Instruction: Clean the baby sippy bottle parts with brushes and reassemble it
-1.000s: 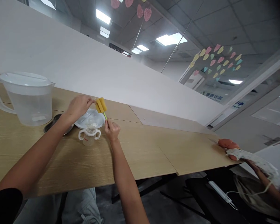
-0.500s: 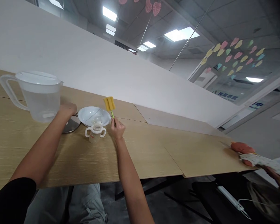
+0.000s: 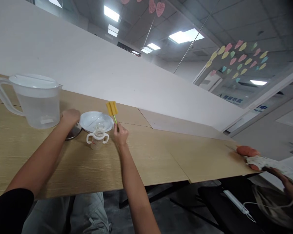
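The right hand [image 3: 121,134] pinches the green stick [image 3: 115,119] of the yellow sponge brush [image 3: 112,108], so the spongy end pokes up above the fingers. Just left of that hand, the two-handled bottle [image 3: 96,143] stands upright. The left arm stretches forward. Its left hand [image 3: 72,116] is blurry by the metal tray [image 3: 74,132]; I cannot tell its grip.

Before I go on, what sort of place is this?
Probably an office or similar shared indoor workspace: panel ceiling lights, a cluster of heart-shaped notes and a long wood-look table suggest it.
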`<state>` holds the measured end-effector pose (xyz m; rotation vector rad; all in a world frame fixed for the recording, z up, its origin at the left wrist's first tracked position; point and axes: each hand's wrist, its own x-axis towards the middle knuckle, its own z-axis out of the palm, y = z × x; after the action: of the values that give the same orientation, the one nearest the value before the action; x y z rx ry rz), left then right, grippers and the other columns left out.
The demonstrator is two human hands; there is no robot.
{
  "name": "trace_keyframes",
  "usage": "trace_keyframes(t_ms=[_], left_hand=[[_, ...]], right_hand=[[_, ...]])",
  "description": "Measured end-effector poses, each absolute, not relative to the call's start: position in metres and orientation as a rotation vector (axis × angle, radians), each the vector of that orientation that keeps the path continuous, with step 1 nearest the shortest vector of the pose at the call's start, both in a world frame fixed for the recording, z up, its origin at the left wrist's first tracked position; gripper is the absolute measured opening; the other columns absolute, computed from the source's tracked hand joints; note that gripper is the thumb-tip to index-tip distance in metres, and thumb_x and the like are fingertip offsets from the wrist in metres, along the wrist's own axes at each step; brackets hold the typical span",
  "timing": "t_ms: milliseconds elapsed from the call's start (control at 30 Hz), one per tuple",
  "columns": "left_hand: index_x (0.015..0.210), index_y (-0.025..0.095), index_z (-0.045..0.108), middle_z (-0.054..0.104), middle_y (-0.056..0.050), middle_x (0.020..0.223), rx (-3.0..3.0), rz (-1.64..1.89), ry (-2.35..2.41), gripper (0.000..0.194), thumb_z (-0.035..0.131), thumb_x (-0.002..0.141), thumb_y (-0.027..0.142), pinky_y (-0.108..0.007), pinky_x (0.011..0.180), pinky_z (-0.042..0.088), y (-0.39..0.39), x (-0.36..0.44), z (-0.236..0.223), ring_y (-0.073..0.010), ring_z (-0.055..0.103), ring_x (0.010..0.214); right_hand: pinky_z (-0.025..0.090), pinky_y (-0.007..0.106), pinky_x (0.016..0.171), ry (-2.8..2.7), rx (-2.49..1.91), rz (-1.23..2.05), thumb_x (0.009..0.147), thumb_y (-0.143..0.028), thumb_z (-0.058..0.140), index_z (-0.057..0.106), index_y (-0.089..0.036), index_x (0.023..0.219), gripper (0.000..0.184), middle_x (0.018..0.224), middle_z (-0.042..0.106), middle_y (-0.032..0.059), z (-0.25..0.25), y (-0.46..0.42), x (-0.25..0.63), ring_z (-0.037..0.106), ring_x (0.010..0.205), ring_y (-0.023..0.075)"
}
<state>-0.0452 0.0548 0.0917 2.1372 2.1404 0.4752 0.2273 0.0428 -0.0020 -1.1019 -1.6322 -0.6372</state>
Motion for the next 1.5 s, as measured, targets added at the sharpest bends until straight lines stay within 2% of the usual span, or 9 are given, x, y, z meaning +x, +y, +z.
trace_keyframes(t_ms=[100,233,500,667,767,933,1133,1267,1500], left_hand=[[0.100,0.003,0.069,0.067,-0.027,0.109,2.218,0.396,2.169,0.028,0.059,0.086,0.026,-0.050,0.089,0.047,0.053,-0.017,0.101,-0.0376,0.062,0.107],[0.126,0.014,0.060,0.063,-0.017,0.127,2.490,0.391,1.938,0.041,0.045,0.094,0.036,-0.035,0.098,0.043,0.052,0.029,0.093,-0.0276,0.058,0.119],[0.118,0.014,0.065,0.068,-0.018,0.115,2.444,0.344,1.895,0.041,0.066,0.079,0.025,-0.034,0.090,0.047,0.063,0.054,0.060,-0.0303,0.063,0.110],[0.129,0.014,0.057,0.061,-0.015,0.130,2.414,0.609,1.866,0.049,0.060,0.083,0.029,-0.033,0.100,0.044,0.066,0.039,0.079,-0.0264,0.057,0.121],[0.137,0.013,0.048,0.063,-0.013,0.126,2.237,1.015,1.790,0.060,0.059,0.083,0.037,-0.031,0.096,0.047,0.058,0.026,0.104,-0.0229,0.061,0.112],[0.119,0.016,0.065,0.068,-0.009,0.114,2.021,1.464,1.478,0.051,0.061,0.077,0.044,-0.034,0.091,0.048,0.030,0.013,0.139,-0.0217,0.064,0.097],[0.117,0.019,0.069,0.063,-0.009,0.113,2.130,1.468,1.296,0.048,0.058,0.076,0.043,-0.040,0.097,0.046,0.017,0.010,0.148,-0.0224,0.060,0.102],[0.132,0.021,0.058,0.063,-0.007,0.124,2.183,1.398,1.055,0.063,0.065,0.073,0.043,-0.038,0.104,0.043,0.011,0.014,0.150,-0.0229,0.058,0.114],[0.133,0.028,0.057,0.056,0.000,0.140,2.443,1.129,1.026,0.057,0.056,0.078,0.043,-0.034,0.111,0.037,-0.003,0.023,0.158,-0.0219,0.051,0.128]], right_hand=[[0.035,0.023,0.051,-1.625,-1.151,-0.633,0.099,-0.033,0.042,0.073,-0.013,0.096,0.037,0.061,0.068,0.0061,-0.003,0.044,0.227,0.058,0.051,0.0123],[0.034,0.023,0.051,-1.639,-1.144,-0.627,0.099,-0.032,0.044,0.073,-0.013,0.097,0.035,0.063,0.069,0.0062,-0.005,0.045,0.227,0.059,0.051,0.0121],[0.034,0.022,0.051,-1.713,-1.129,-0.613,0.098,-0.031,0.047,0.072,-0.014,0.097,0.031,0.063,0.070,0.0056,-0.005,0.045,0.228,0.060,0.051,0.0119],[0.035,0.023,0.051,-1.666,-1.197,-0.595,0.098,-0.032,0.045,0.072,-0.013,0.098,0.033,0.063,0.069,0.0070,-0.005,0.045,0.229,0.059,0.052,0.0128],[0.033,0.023,0.049,-1.582,-1.234,-0.636,0.100,-0.032,0.042,0.072,-0.012,0.096,0.037,0.061,0.068,0.0067,-0.005,0.045,0.229,0.058,0.050,0.0126],[0.034,0.023,0.050,-1.677,-1.098,-0.728,0.099,-0.031,0.044,0.072,-0.013,0.095,0.033,0.058,0.066,0.0049,-0.002,0.042,0.227,0.055,0.049,0.0111],[0.036,0.023,0.051,-1.762,-0.976,-0.832,0.097,-0.029,0.051,0.073,-0.015,0.100,0.026,0.053,0.062,0.0030,0.001,0.040,0.227,0.053,0.048,0.0106],[0.038,0.024,0.052,-1.778,-0.987,-0.839,0.099,-0.033,0.046,0.073,-0.016,0.099,0.032,0.053,0.062,0.0033,0.002,0.041,0.225,0.052,0.047,0.0110],[0.040,0.024,0.054,-1.790,-1.072,-0.723,0.101,-0.032,0.045,0.070,-0.015,0.103,0.031,0.059,0.064,0.0051,0.003,0.042,0.223,0.056,0.052,0.0118]])
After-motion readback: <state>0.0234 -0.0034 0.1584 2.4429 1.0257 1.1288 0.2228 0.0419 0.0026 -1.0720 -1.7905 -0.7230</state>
